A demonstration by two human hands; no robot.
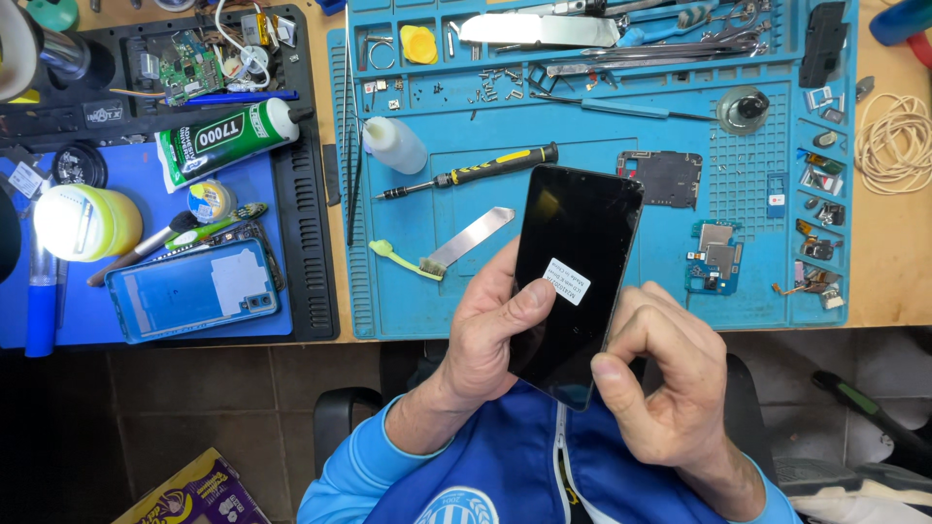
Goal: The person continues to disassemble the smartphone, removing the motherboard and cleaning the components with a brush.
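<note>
Black glass phone screen panel, rectangular, glossy, bearing a small white sticker: held tilted above the near edge of the blue silicone repair mat, between both hands, over the person's lap.

Blue silicone repair mat: large, with moulded trays along its far and right-hand sides; the landmark for all entries below.

Left hand: closed around the panel's left edge, thumb pressed flat on the glass just below the sticker.

Right hand: curled at the panel's lower right edge, thumb and forefinger pinching close to its corner; whether they grip the glass or something thin on it cannot be told.

Blue phone back shell: left of the mat, lying flat on a darker blue pad.

Green-labelled white glue tube: left of the mat, lying aslant.

Black-and-yellow screwdriver: on the mat, beyond the panel.

Flat steel pry blade: on the mat, just left of the panel.

Dark circuit board: on the mat, right of the panel's top.

Green-handled small brush: on the mat, touching the pry blade's near end.
</note>
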